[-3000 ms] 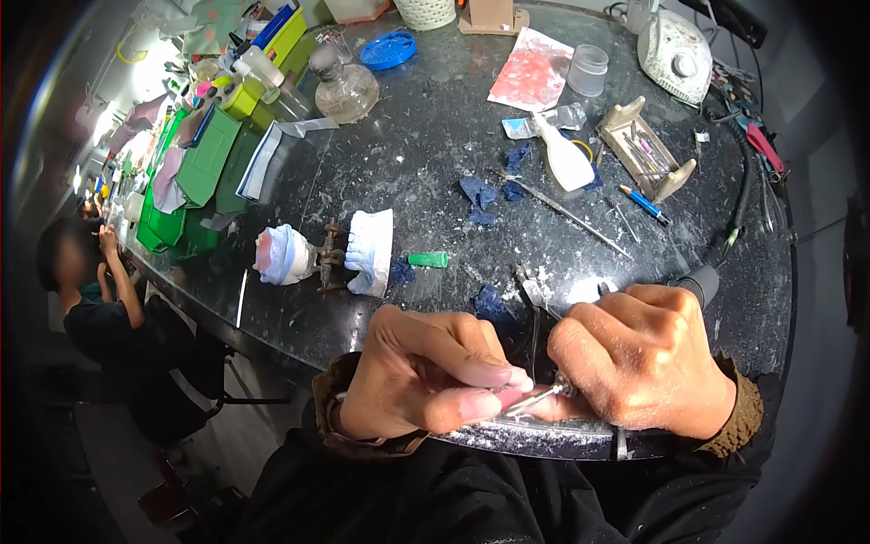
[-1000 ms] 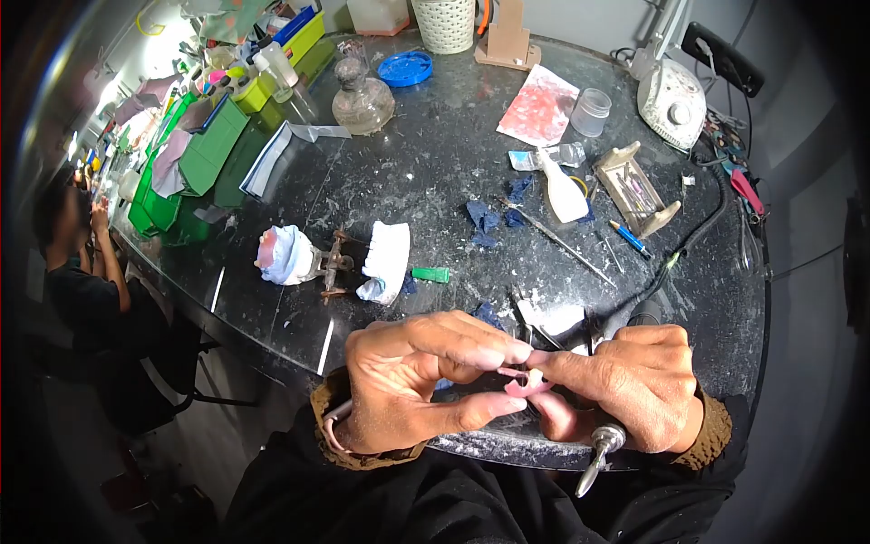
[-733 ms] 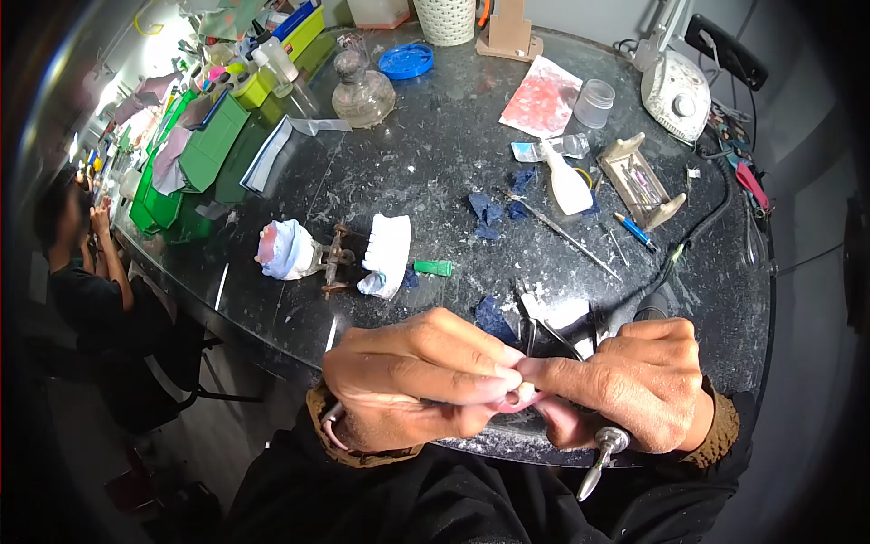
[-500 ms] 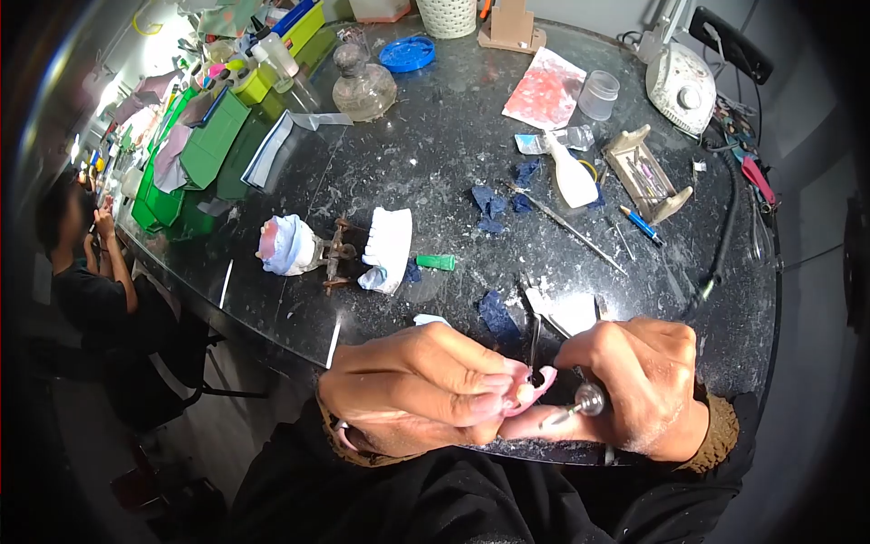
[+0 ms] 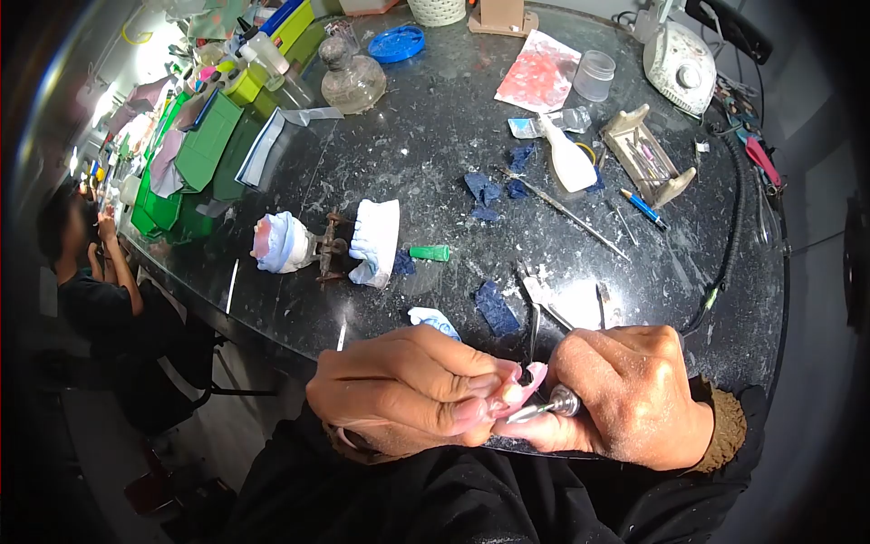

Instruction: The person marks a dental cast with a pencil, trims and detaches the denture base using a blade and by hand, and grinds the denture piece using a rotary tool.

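My left hand (image 5: 403,385) is closed, with thumb and fingertips pinching a small pink partial denture (image 5: 536,377) that carries a pale tooth. Closed around a metal rotary handpiece (image 5: 565,400) is my right hand (image 5: 630,394). The handpiece's bur (image 5: 527,414) points left, just below the denture and close to my left fingertips; I cannot tell whether it touches. My right thumb stretches beneath the bur. Behind both hands, metal pliers (image 5: 534,313) lie on the black worktop (image 5: 399,154). A white and blue piece (image 5: 433,320) is partly covered by my left hand.
Dental casts on an articulator (image 5: 333,247) lie left of centre, beside a green tube (image 5: 430,253). Scraps of blue sandpaper (image 5: 497,306), a white bottle (image 5: 568,156) and a tool rack (image 5: 645,156) lie beyond. Another person (image 5: 95,263) sits at far left.
The handpiece has moved left and slightly up, bringing its bur nearer the denture. The bur shows more sharply now. My left hand keeps its pinch, and the whole view has shifted slightly.
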Demonstrator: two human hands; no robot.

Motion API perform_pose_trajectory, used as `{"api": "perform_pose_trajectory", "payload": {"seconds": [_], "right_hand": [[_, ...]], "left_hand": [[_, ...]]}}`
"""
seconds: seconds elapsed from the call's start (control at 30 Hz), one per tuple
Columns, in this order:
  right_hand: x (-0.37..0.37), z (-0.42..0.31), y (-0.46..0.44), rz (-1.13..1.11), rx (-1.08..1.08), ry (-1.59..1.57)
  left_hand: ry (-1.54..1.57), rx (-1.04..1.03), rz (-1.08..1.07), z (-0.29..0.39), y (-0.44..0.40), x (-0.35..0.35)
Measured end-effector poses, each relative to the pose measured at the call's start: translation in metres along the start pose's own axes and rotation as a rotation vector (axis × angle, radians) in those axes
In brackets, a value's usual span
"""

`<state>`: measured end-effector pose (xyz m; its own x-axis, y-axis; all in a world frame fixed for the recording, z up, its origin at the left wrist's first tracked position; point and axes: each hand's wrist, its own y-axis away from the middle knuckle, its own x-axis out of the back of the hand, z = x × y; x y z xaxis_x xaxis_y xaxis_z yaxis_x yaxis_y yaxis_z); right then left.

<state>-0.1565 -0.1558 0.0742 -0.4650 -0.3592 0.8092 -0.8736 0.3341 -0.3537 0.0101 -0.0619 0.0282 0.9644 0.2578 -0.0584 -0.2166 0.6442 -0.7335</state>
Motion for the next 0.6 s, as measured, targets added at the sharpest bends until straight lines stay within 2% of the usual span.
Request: {"api": "perform_pose_trajectory", "payload": {"seconds": [0.17, 0.4, 0.5, 0.6], "right_hand": [[-0.0049, 0.0023, 0.0017, 0.058, -0.001, -0.017], [-0.0018, 0.0007, 0.0022, -0.01, 0.005, -0.016], [-0.0035, 0.0014, 0.0024, 0.02, 0.017, -0.029], [-0.0017, 0.0002, 0.0014, 0.021, -0.012, -0.047]], "left_hand": [[-0.039, -0.015, 0.005, -0.0001, 0.0008, -0.0019], [-0.02, -0.05, -0.029, -0.0021, 0.0003, 0.0006], [-0.063, -0.101, -0.107, -0.0038, -0.0044, 0.0029], [0.031, -0.01, 0.01, 0.0006, 0.0031, -0.0024]]}}
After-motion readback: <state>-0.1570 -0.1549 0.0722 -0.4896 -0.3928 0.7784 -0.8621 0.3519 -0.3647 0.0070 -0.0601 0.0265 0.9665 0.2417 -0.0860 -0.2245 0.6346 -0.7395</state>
